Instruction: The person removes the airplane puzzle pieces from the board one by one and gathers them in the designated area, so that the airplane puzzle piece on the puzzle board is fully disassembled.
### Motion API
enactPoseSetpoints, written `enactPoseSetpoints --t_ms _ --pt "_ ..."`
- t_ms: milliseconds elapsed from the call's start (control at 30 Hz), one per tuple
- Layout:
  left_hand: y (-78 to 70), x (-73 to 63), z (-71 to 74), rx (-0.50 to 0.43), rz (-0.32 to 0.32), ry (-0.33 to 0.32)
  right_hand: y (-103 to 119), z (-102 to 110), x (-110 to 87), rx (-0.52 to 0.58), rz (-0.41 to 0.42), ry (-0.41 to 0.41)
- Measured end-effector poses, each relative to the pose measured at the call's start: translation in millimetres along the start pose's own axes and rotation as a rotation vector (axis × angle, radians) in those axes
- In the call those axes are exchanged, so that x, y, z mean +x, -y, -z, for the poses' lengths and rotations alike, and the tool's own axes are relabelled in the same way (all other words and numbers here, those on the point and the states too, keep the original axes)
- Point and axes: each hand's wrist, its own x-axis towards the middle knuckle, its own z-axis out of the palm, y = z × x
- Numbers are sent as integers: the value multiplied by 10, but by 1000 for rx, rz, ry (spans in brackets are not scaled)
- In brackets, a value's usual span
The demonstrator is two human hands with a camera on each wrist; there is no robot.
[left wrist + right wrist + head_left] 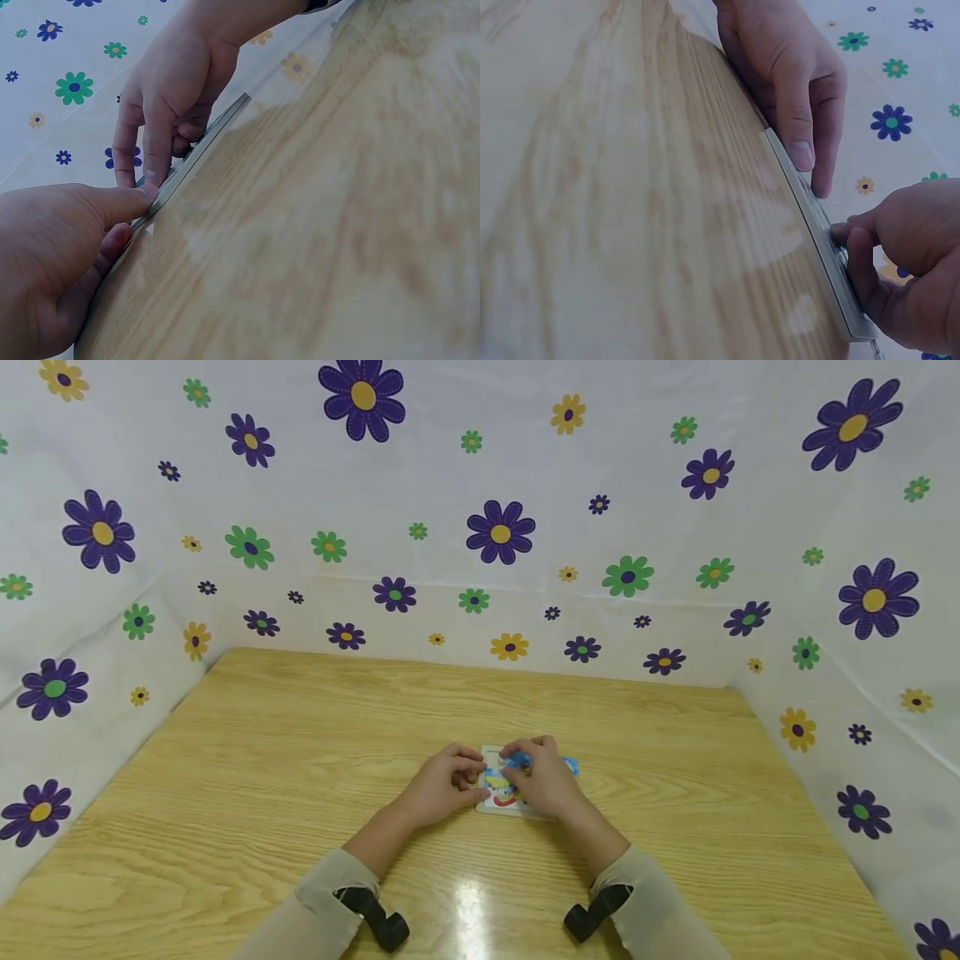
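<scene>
A small flat picture puzzle [517,811] with a pale frame lies on the wooden table, its picture showing yellow, red and blue parts. At its left edge my left hand [442,785] grips the frame, the thumb [127,202] on top near the corner. My right hand [551,781] is over the picture and covers much of its right side. Its thumb and forefinger come down on the board and pinch at a puzzle piece, mostly hidden by the fingers. In the right wrist view the right hand [915,262] bends its fingers at the frame [817,232].
A blue piece [572,766] shows just past the right hand, at the puzzle's right side. The wooden table [300,735] stretches around the hands. A white cloth with printed flowers [420,485] walls it at the back and sides.
</scene>
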Motion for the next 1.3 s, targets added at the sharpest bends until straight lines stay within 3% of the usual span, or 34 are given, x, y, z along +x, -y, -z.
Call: enactPoseSetpoints --t_ms 267,400,500,800,1300 --pt "-9 -7 -8 0 17 10 -146 74 45 242 0 99" --pt "-18 9 -20 4 7 8 -192 192 74 394 -55 166" --pt "-33 24 -24 -6 -8 7 -218 298 85 448 -118 196" --pt "-15 -6 -10 -6 21 6 -324 642 33 373 -144 261" --pt "-20 -20 5 -5 5 18 -553 1044 -39 201 -205 263"
